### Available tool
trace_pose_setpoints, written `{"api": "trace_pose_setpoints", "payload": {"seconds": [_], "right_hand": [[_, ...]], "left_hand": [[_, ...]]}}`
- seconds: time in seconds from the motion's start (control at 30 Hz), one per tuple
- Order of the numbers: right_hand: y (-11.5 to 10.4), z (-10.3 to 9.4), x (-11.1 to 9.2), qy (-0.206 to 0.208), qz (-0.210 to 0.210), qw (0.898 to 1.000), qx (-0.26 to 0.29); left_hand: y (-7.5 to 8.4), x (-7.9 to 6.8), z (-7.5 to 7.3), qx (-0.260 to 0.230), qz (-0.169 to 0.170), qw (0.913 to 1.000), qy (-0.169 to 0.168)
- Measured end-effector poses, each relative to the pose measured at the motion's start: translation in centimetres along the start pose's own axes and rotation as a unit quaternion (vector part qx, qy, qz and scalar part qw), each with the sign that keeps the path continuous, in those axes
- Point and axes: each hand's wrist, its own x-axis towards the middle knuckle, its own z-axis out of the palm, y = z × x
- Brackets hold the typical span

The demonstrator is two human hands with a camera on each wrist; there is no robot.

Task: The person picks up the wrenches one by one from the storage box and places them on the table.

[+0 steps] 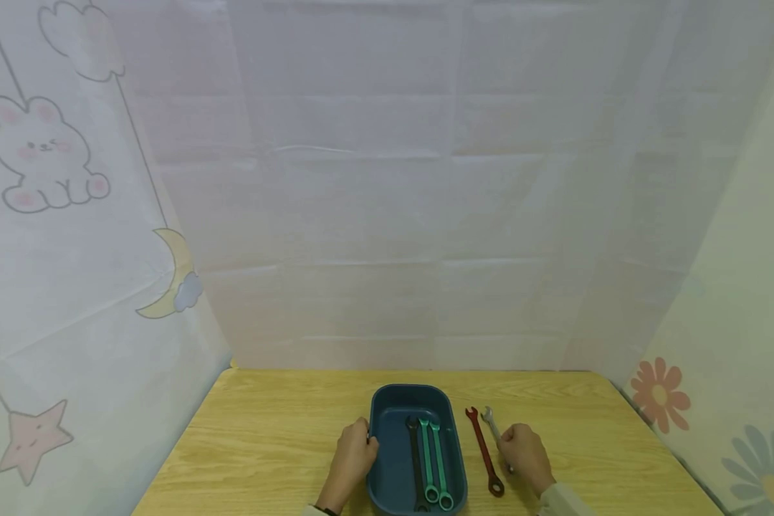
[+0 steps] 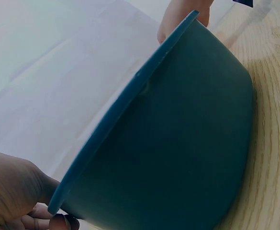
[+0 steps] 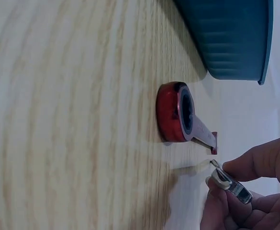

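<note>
A dark blue plastic bin (image 1: 387,459) stands on the table with a black wrench (image 1: 416,455) and two green wrenches (image 1: 427,459) lying inside it. My left hand (image 1: 351,455) grips the bin's left rim, thumb and fingers on either side of the edge (image 2: 123,98) in the left wrist view. To the right of the bin, my right hand (image 1: 525,453) pinches a silver wrench (image 3: 230,184) between thumb and fingers. Between the bin and that hand, a red wrench (image 1: 484,448) lies on the wood, its ring end (image 3: 175,112) nearest the right wrist camera.
The wood-grain table (image 1: 264,430) is bounded by a pale hanging sheet (image 1: 387,215) at the back. Sheets with cartoon prints, a bunny (image 1: 45,158) at left and flowers (image 1: 661,394) at right, enclose the sides.
</note>
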Motion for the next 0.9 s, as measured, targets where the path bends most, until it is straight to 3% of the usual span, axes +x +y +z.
{"api": "trace_pose_setpoints", "payload": {"seconds": [0.9], "right_hand": [[0.86, 0.85, -0.03, 0.007, 0.014, 0.999, -0.040]], "left_hand": [[-0.02, -0.08, -0.05, -0.008, 0.004, 0.9999, -0.009]]}}
